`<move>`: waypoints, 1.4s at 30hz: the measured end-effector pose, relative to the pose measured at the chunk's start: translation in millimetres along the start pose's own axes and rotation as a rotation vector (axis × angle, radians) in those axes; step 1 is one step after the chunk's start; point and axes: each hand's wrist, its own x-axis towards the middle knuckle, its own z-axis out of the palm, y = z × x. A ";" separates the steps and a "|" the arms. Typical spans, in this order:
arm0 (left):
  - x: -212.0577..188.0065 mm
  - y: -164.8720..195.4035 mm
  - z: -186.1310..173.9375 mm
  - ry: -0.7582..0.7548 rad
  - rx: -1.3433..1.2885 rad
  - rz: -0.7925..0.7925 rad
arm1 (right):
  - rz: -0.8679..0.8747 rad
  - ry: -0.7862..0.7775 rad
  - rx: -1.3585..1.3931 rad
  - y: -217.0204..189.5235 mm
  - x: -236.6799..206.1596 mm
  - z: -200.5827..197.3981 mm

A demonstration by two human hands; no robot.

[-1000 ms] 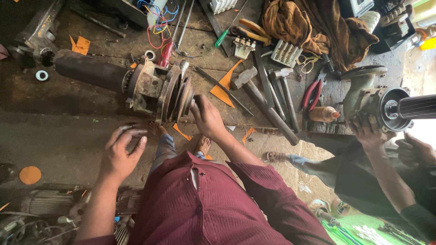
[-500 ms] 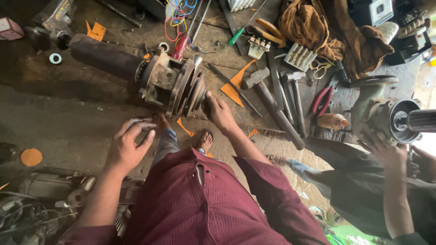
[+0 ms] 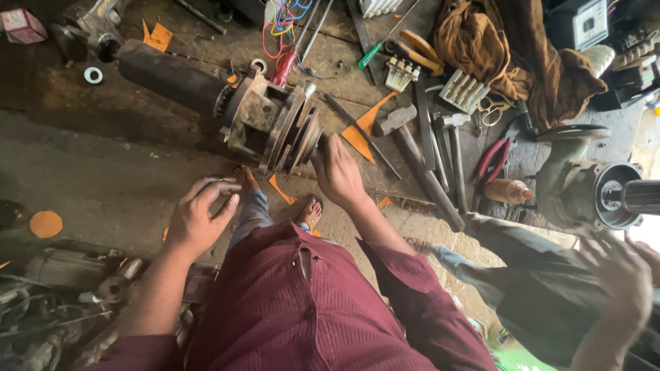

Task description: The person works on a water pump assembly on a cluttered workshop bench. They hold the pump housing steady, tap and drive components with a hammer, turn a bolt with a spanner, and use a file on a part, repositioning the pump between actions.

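head view: only one camera, looks straight down at the floor in front of the seated person.
work item: rusty motor/pump assembly (image 3: 271, 124) lies on its side on the concrete floor (image 3: 103, 172), dark cylindrical body to the left, stacked flanged plates facing the person's right side.
right hand (image 3: 338, 168): fingers curled narrow against the outer plate at the assembly's end; whether it grips a small part or just presses the plate, cannot tell.
left hand (image 3: 199, 216): apart from the assembly, near the left foot, fingers loosely curled around a small dark piece (image 3: 218, 184); what kind of piece is too small to tell.
progress: judged early to mid strip-down. Plates look still stacked on the shaft, nothing large lies separated beside it.
left to do: end plates and housing look still joined.
tools: hammer (image 3: 419, 154), red-handled pliers (image 3: 496, 156), green screwdriver (image 3: 375, 49) lie near, untouched.
other person: blurred hand (image 3: 619, 282) at right by a second motor (image 3: 591, 192).
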 end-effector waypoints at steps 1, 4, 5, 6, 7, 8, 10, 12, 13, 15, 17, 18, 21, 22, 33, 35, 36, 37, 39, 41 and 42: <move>-0.4 0.5 0.6 -0.002 0.001 0.012 | 0.097 -0.016 -0.001 2.1 1.1 2.3; -0.9 1.8 2.1 -0.010 0.017 0.038 | 0.801 -0.179 0.728 4.5 3.5 7.5; -0.8 1.9 2.2 -0.015 0.030 0.034 | 1.090 -0.256 1.102 3.6 3.0 7.0; -0.9 2.0 2.4 -0.023 0.038 0.025 | 0.843 -0.194 0.817 2.4 3.9 6.5; -0.9 1.8 2.2 -0.018 0.034 0.033 | 0.590 -0.133 0.534 -0.6 2.7 5.1; -0.5 1.5 2.2 -0.008 0.031 0.042 | 0.329 -0.074 0.253 -3.2 2.0 2.3; -1.5 1.0 1.9 -0.001 0.027 0.024 | 0.116 -0.039 0.117 -10.2 0.4 -2.0; -2.1 0.3 2.4 -0.014 0.024 -0.007 | 0.121 -0.057 0.087 -14.9 -0.1 -5.4; -2.4 0.0 3.0 -0.017 0.033 0.010 | 0.229 -0.096 0.123 -15.1 0.4 -7.0; -3.1 -0.8 3.4 -0.022 0.052 0.047 | 0.444 -0.175 0.201 -13.7 -0.2 -6.8; -3.3 -1.7 3.4 -0.027 0.027 0.017 | 0.653 -0.252 0.273 -8.6 -1.3 -3.2; -3.5 -2.1 3.3 -0.028 0.013 -0.001 | 0.448 -0.193 0.183 -5.0 -1.8 -0.7; -3.8 -2.5 3.2 -0.016 0.009 0.009 | 0.105 -0.077 0.012 3.5 -4.8 8.0; -3.9 -2.3 3.3 -0.018 0.015 0.013 | 0.185 -0.077 0.018 5.2 -5.6 9.1; -5.5 -2.9 9.3 -0.033 0.018 -0.013 | 0.183 -0.092 0.179 -24.8 -0.4 -8.5; -7.3 -1.9 13.6 -0.030 0.033 -0.016 | 0.523 -0.236 0.263 -26.3 -0.1 -7.5; -7.6 -1.4 15.4 -0.029 0.039 -0.012 | 0.565 -0.276 0.325 -25.8 -2.2 -8.0; -8.0 -1.1 17.0 -0.031 0.051 0.007 | 0.603 -0.318 0.389 -22.8 -4.6 -10.2; -9.4 -0.9 17.1 -0.029 0.074 0.046 | 0.533 -0.330 0.327 -14.1 -15.0 -21.6; -12.8 -1.5 15.1 -0.020 0.109 0.013 | 0.319 -0.271 0.061 -1.3 -30.6 -42.6; -15.5 -2.3 12.6 -0.011 0.129 -0.007 | 0.285 -0.143 -0.009 7.8 -38.2 -56.8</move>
